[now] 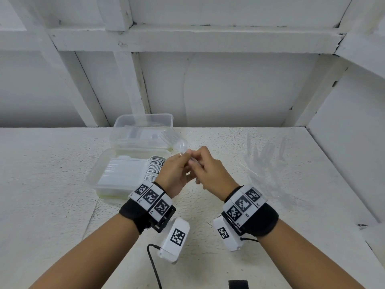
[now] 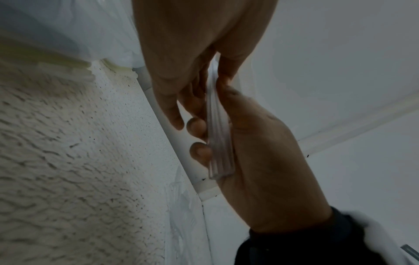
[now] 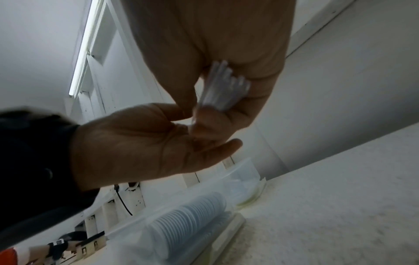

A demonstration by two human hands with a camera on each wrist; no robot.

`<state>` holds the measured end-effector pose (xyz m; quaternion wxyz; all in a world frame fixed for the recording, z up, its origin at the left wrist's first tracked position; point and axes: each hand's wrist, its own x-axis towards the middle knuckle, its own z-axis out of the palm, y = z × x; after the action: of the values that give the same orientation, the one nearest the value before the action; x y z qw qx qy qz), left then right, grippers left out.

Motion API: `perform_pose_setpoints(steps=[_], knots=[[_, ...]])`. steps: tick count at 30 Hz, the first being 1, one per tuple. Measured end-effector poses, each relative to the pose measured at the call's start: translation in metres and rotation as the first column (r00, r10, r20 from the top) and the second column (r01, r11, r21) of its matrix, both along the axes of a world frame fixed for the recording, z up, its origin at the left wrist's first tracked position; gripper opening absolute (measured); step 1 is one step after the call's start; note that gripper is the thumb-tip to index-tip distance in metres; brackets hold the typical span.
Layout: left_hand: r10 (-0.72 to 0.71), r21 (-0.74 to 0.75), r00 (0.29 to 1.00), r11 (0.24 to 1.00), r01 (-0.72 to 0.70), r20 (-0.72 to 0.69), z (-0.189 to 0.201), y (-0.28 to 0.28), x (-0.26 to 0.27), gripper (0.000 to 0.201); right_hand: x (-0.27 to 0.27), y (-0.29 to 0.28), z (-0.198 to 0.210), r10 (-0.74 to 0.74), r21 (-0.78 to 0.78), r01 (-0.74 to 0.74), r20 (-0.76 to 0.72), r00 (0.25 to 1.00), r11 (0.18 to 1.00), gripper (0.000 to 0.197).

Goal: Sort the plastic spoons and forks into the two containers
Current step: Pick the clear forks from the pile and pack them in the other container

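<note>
Both hands meet above the table in the head view. My right hand [image 1: 201,163] grips a bundle of clear plastic cutlery handles [image 2: 218,143]; their cut ends [image 3: 226,84] show against its palm. My left hand [image 1: 183,156] pinches the same bundle near the head end, where one clear spoon bowl [image 1: 181,146] sticks out above its fingertips. The near container [image 1: 98,174] holds a long row of stacked spoons [image 1: 154,170]. The far container [image 1: 143,122] behind it holds clear cutlery too blurred to name. A loose pile of clear cutlery [image 1: 264,161] lies on the table to the right.
The two containers stand left of the hands, touching front to back. White walls close the table at the back and right [image 1: 341,142]. A black cable [image 1: 154,265] and a small black object [image 1: 237,284] lie near the front edge.
</note>
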<state>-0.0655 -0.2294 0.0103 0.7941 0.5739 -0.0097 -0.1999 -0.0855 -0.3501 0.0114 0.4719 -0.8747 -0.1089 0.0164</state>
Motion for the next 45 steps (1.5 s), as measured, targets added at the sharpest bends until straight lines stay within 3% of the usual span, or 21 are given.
perform_pose_setpoints(steps=[2,4,5,7,9,12,13,15,16,18,19,21,23,27,32,37,39,43,45], knots=[[0.025,0.012,1.000,1.000,-0.025,0.012,0.004,0.003,0.001,0.028,-0.001,-0.002,0.008,0.045,-0.160,-0.034,0.069,0.997,0.987,0.023],[0.067,0.055,0.996,0.996,-0.071,0.056,0.012,0.009,0.005,0.022,0.001,-0.007,0.019,0.068,-0.330,0.015,0.239,0.969,0.944,0.028],[0.084,0.114,0.990,0.989,-0.097,0.113,0.017,0.013,0.008,0.020,0.003,-0.010,0.025,0.057,-0.341,0.060,0.324,0.944,0.938,0.029],[0.045,0.327,0.953,0.933,-0.147,0.298,0.029,0.024,0.015,0.017,0.011,-0.015,0.040,-0.033,-0.210,0.132,0.420,0.907,0.969,0.026],[-0.125,0.583,0.885,0.792,-0.184,0.448,0.040,0.036,0.024,0.019,0.022,-0.016,0.053,-0.155,-0.021,0.180,0.415,0.896,0.983,0.023],[-0.400,0.835,0.791,0.495,-0.239,0.463,0.048,0.052,0.037,0.019,0.040,-0.012,0.069,-0.175,0.081,0.155,0.381,0.908,0.985,0.035],[-0.468,0.880,0.766,0.392,-0.266,0.440,0.049,0.056,0.041,0.017,0.046,-0.010,0.072,-0.126,0.027,0.126,0.409,0.904,0.992,0.039],[-0.567,0.923,0.728,0.228,-0.310,0.384,0.051,0.062,0.045,0.022,0.057,-0.006,0.075,0.067,-0.243,0.055,0.469,0.881,0.968,0.051],[-0.598,0.929,0.715,0.164,-0.333,0.362,0.051,0.065,0.047,0.025,0.061,-0.003,0.077,0.188,-0.424,0.019,0.440,0.878,0.906,0.055],[-0.637,0.916,0.690,0.064,-0.396,0.343,0.052,0.071,0.050,0.026,0.065,0.008,0.078,0.359,-0.714,-0.075,0.256,0.897,0.696,0.056],[-0.648,0.909,0.686,0.026,-0.415,0.332,0.052,0.074,0.052,0.027,0.067,0.013,0.077,0.396,-0.779,-0.133,0.156,0.905,0.612,0.054],[-0.651,0.906,0.696,-0.032,-0.422,0.301,0.053,0.079,0.054,0.028,0.072,0.023,0.075,0.407,-0.785,-0.232,0.028,0.913,0.574,0.050],[-0.651,0.910,0.704,-0.046,-0.411,0.285,0.053,0.084,0.058,0.027,0.080,0.031,0.071,0.423,-0.737,-0.304,-0.027,0.906,0.604,0.046],[-0.641,0.916,0.697,0.025,-0.401,0.323,0.052,0.098,0.072,0.015,0.097,0.045,0.064,0.484,-0.630,-0.404,-0.051,0.874,0.664,0.039],[-0.631,0.972,0.748,0.039,-0.232,0.204,0.060,0.123,0.101,0.041,0.129,0.058,0.056,0.468,-0.596,-0.401,-0.048,0.883,0.696,0.036],[-0.363,0.937,0.886,0.299,-0.181,0.287,0.061,0.172,0.146,0.070,0.174,0.070,0.052,0.394,-0.618,-0.357,-0.082,0.915,0.700,0.038],[-0.266,0.940,0.930,0.293,-0.174,0.255,0.056,0.191,0.162,0.066,0.193,0.076,0.047,0.369,-0.637,-0.348,-0.106,0.923,0.688,0.038],[-0.179,0.979,0.973,0.171,-0.112,0.143,0.033,0.217,0.187,0.049,0.222,0.092,0.033,0.354,-0.661,-0.364,-0.156,0.922,0.656,0.037],[-0.119,0.977,0.991,0.212,-0.031,0.058,0.020,0.224,0.196,0.045,0.231,0.101,0.024,0.373,-0.666,-0.390,-0.178,0.911,0.635,0.035]])
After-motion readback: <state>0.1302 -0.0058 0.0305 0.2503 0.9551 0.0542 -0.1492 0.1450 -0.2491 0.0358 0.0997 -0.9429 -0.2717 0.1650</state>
